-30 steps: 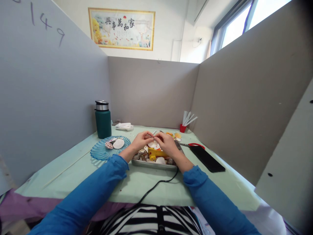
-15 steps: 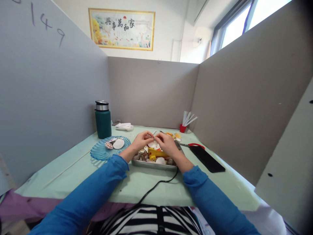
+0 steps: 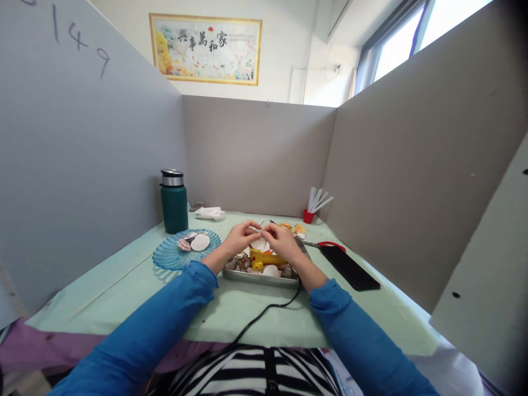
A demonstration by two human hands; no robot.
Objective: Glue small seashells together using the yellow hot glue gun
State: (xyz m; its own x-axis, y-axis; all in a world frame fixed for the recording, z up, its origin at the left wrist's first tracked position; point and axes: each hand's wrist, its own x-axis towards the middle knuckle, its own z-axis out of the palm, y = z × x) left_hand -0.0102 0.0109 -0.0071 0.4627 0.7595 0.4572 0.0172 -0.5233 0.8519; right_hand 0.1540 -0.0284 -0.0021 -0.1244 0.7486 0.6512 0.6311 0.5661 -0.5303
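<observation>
White shell (image 3: 259, 243) just below left hand (image 3: 238, 240) and right hand (image 3: 284, 243), near glue gun (image 3: 267, 258) in tray (image 3: 259, 279). Fingers close together at the tips; cannot tell whether clamped on anything. Brace wrists, pinch lightly.

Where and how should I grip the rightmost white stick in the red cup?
Probably pinch the rightmost white stick near its upper end, from above: the red cup hides its lower end, while that tip leans right, clear of the others.

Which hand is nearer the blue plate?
Left. The left hand is just right of the blue plate; the right hand is farther right, above the tray.
</observation>
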